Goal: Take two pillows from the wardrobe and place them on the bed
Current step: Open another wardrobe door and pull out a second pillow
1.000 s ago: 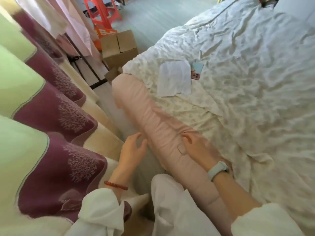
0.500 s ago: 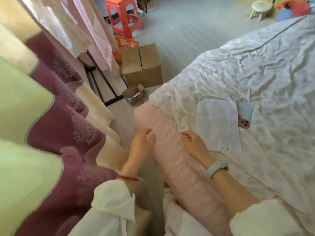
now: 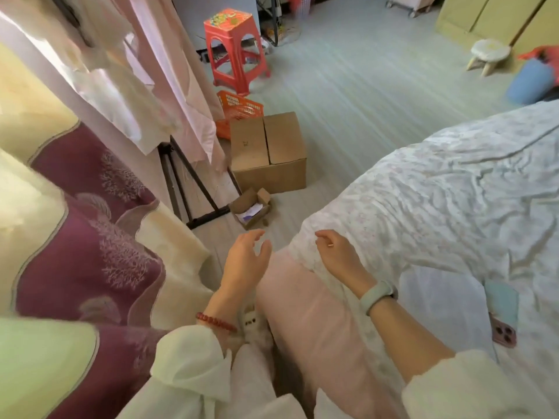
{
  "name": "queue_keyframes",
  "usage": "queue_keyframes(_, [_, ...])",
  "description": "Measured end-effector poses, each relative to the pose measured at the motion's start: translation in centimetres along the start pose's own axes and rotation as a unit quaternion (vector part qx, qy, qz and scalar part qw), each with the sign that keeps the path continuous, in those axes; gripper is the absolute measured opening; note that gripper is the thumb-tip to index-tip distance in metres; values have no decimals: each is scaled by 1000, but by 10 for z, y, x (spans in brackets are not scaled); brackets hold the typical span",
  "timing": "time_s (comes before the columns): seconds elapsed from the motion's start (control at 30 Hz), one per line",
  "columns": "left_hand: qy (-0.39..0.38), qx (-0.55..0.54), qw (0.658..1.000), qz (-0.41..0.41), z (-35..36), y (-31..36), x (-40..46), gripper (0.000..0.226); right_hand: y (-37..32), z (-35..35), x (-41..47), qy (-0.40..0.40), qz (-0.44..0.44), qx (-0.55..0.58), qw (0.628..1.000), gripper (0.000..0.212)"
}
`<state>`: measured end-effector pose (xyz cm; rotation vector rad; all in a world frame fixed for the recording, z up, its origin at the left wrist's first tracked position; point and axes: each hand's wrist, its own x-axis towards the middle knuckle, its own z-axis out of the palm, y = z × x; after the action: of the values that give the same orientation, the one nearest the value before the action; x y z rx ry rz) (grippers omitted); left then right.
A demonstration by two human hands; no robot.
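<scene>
Hands empty, view lifted toward the far floor

Both the left hand (image 3: 246, 261) and right hand (image 3: 338, 257) hang loosely spread, holding nothing, off the long pink fabric bolster (image 3: 311, 322) they touched a second ago. It lies along the near left edge of the white crinkled bed (image 3: 447, 207) (other pillows not visible; yellow-green wardrobe doors (image 3: 484, 19) far right, likely next).

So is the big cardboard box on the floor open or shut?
Shut: the big cardboard box has both top flaps folded flat, meeting along a centre seam.

Red stool (image 3: 234, 48) stands beyond cardboard box (image 3: 267, 152).
</scene>
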<state>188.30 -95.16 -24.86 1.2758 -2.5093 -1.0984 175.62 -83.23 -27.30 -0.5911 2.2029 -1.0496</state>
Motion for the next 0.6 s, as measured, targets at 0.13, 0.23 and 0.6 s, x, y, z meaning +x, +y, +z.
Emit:
queue_keyframes(0.13, [-27, 12, 999, 35, -12, -10, 111, 38, -23, 15, 95, 50, 9, 3, 999, 28])
queue_keyframes(0.23, [-57, 20, 996, 63, -25, -12, 207, 37, -49, 24, 173, 95, 49, 26, 994, 28])
queue_keyframes(0.6, [-145, 64, 973, 169, -59, 41, 467, 35, -117, 11, 380, 163, 150, 74, 972, 29])
